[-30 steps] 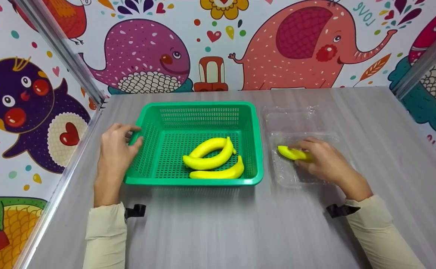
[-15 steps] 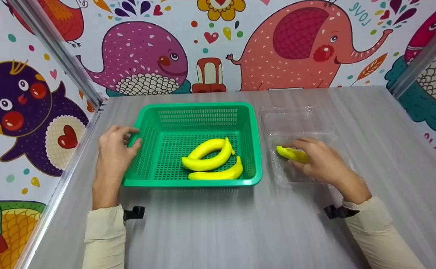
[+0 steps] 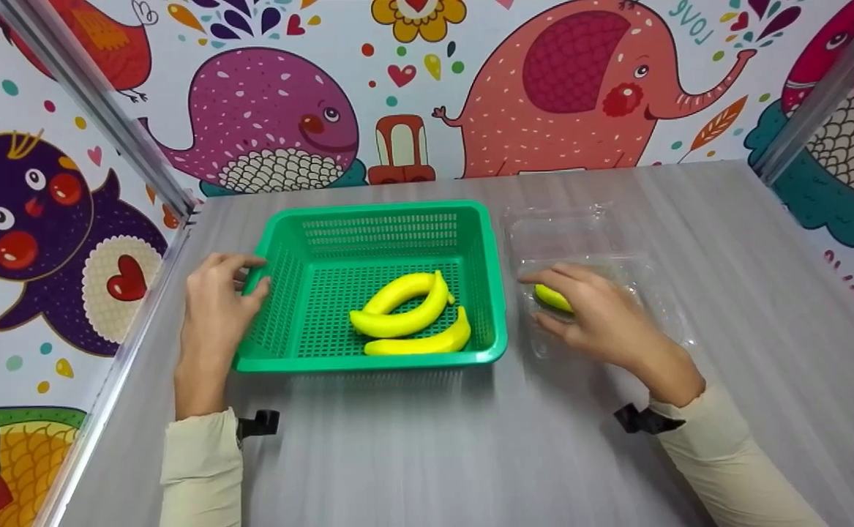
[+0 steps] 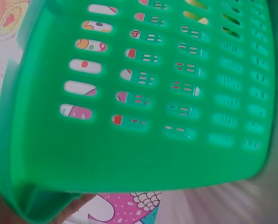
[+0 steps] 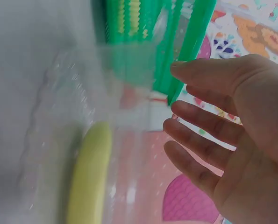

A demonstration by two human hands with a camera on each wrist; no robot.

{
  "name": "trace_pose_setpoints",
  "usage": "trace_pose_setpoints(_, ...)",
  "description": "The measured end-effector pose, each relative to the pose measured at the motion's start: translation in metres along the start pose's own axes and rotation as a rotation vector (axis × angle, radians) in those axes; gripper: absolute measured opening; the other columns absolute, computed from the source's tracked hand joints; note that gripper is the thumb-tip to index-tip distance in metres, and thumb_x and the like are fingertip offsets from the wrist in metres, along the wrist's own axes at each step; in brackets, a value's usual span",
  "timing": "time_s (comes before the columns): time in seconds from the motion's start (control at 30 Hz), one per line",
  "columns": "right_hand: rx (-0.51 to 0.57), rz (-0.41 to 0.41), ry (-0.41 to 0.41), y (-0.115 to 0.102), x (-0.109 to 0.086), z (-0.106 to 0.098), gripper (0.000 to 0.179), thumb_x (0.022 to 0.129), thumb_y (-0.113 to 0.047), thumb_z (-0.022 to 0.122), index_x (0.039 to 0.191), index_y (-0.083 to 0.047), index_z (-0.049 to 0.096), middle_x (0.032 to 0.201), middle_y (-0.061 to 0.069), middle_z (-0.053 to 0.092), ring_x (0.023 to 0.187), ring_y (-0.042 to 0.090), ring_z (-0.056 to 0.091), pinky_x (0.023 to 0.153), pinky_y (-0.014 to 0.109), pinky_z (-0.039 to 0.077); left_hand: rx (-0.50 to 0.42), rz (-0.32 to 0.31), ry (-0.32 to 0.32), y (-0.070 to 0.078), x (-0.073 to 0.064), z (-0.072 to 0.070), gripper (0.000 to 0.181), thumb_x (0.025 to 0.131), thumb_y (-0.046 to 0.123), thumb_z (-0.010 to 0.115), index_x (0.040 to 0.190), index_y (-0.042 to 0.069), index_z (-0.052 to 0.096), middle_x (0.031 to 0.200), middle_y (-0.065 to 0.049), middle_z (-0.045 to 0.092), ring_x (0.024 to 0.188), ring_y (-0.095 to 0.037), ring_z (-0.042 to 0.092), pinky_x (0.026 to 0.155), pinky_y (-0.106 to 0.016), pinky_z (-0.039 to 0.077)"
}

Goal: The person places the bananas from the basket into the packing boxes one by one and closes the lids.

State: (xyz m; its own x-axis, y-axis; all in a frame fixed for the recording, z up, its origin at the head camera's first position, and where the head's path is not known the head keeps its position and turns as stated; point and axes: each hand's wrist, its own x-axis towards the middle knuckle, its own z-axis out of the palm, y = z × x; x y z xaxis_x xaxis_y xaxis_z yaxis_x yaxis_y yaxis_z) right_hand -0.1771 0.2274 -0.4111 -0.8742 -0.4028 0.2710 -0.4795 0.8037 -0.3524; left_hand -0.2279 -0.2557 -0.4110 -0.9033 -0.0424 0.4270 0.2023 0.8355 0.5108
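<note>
My left hand (image 3: 214, 315) grips the left rim of a green plastic basket (image 3: 368, 361), its thumb and fingers at the edge; in the left wrist view the basket wall hides most of it. Three yellow bananas lie in the basket: two form a ring, the front one (image 3: 401, 323) overlapping the other, and a third banana (image 3: 427, 344) is by the near wall. My right hand (image 3: 602, 315) hovers over a clear plastic container (image 3: 661, 293), fingers spread and holding nothing. Beneath it a yellow banana (image 5: 89, 177) lies in the container, partly covered by the hand in the head view.
The container's clear lid (image 3: 562, 233) lies folded back behind it. A grey wood-grain table (image 3: 397, 454) carries everything. Cartoon-printed walls (image 3: 412, 80) with metal corner posts (image 3: 94, 95) stand at the back and both sides.
My right hand has let go of the banana in the container, its fingers spreading and rising off it. The left hand stays at the basket rim. The head view has shifted slightly.
</note>
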Motion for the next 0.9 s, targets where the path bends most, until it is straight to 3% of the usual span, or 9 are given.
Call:
trace_pose_setpoints(0.27,-0.034,-0.122,0.047,-0.028,0.008,0.002,0.05,0.091,-0.018,0.089,0.139,-0.017,0.072,0.131,0.003,0.075,0.118,0.023,0.073,0.092,0.043,0.067,-0.003,-0.008,-0.012,0.0,0.0,0.0,0.025,0.094,0.001,0.08,0.118,-0.004,0.079,0.119,-0.029,0.071,0.098,-0.046,0.074,0.086,-0.059,0.065)
trace_pose_setpoints(0.4,-0.03,-0.147,0.039,-0.036,0.015,0.004,0.046,0.093,-0.013,0.085,0.137,-0.017,0.074,0.132,0.003,0.075,0.119,0.023,0.072,0.093,0.043,0.067,0.0,-0.024,-0.023,0.001,0.0,-0.001,0.026,0.095,0.002,0.08,0.12,-0.003,0.079,0.121,-0.028,0.071,0.1,-0.045,0.073,0.087,-0.06,0.065)
trace_pose_setpoints(0.67,-0.036,-0.211,0.015,-0.05,0.032,0.006,0.041,0.094,-0.019,0.085,0.134,-0.02,0.075,0.13,-0.001,0.075,0.116,0.02,0.072,0.09,0.04,0.067,0.002,-0.025,-0.012,0.0,-0.002,-0.002,0.024,0.094,0.002,0.08,0.119,-0.003,0.079,0.118,-0.028,0.071,0.098,-0.045,0.073,0.087,-0.06,0.064)
trace_pose_setpoints(0.9,-0.027,-0.212,-0.042,-0.054,0.049,0.013,0.04,0.094,-0.025,0.086,0.133,-0.021,0.076,0.13,0.0,0.076,0.12,0.023,0.07,0.099,0.046,0.062,0.0,-0.029,-0.017,0.001,-0.001,-0.001,0.025,0.095,0.002,0.079,0.119,-0.003,0.079,0.118,-0.028,0.07,0.099,-0.045,0.073,0.086,-0.06,0.064)
